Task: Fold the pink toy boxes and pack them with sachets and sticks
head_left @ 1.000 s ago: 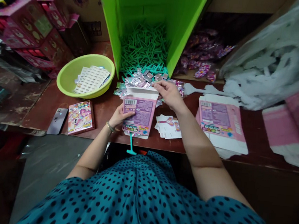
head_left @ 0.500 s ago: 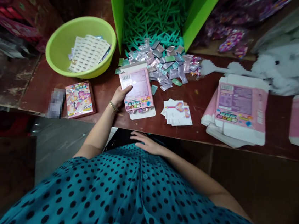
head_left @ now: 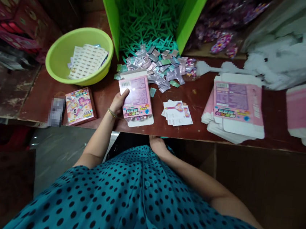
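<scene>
My left hand [head_left: 119,103] grips the left side of a pink and purple cardboard box [head_left: 137,94], thumb on its printed face. The box's flaps stick out at top and bottom, and some shiny packets show at its lower end. My right hand [head_left: 158,145] is below the table's front edge, close to my body; its fingers are hidden under the edge. Just right of the box lies a small stack of white printed cards [head_left: 178,112]. Behind the box is a heap of small foil sachets [head_left: 158,66].
A yellow-green basin [head_left: 51,62] with printed sheets stands at the left, a filled box [head_left: 79,106] in front of it. Green sticks [head_left: 149,15] fill a green bin [head_left: 191,22] at the back. Flattened pink boxes [head_left: 236,105] lie right, near white plastic pieces [head_left: 278,69].
My right hand has moved forward from my lap and its fingers have gone under the table edge. My left hand keeps its hold on the box. The camera view has shifted slightly.
</scene>
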Available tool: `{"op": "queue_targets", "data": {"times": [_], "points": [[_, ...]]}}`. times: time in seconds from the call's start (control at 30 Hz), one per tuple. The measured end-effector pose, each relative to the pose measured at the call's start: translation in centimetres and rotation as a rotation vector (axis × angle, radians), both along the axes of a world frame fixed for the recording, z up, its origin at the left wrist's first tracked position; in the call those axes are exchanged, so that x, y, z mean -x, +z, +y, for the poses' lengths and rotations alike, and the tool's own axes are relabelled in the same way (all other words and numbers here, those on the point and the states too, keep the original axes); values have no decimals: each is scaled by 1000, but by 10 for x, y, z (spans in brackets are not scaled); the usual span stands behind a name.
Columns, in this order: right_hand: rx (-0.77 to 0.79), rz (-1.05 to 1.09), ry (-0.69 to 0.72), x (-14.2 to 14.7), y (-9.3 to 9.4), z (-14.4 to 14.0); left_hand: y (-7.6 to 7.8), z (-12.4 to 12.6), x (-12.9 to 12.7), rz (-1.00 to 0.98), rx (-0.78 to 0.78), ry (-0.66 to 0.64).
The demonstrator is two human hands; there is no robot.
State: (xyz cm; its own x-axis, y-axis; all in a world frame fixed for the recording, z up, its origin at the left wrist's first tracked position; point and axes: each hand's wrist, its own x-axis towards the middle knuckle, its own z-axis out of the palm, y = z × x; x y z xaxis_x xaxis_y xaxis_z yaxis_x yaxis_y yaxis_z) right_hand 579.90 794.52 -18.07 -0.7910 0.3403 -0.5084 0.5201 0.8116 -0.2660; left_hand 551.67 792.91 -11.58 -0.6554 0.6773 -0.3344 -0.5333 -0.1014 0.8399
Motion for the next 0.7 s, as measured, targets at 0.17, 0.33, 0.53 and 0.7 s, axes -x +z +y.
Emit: {"op": "queue_targets", "data": {"times": [0.17, 0.33, 0.53, 0.7], "points": [[389, 228, 163, -24, 76, 29, -4, -9, 5, -4, 50, -11], [276, 864, -167, -13, 135, 112, -12, -5, 13, -58, 15, 47], [-63, 962, -224, 39, 93, 134, -12, -3, 13, -84, 3, 142], [-192, 970, -154, 64, 68, 74, -7, -2, 1, -172, -46, 145]]}}
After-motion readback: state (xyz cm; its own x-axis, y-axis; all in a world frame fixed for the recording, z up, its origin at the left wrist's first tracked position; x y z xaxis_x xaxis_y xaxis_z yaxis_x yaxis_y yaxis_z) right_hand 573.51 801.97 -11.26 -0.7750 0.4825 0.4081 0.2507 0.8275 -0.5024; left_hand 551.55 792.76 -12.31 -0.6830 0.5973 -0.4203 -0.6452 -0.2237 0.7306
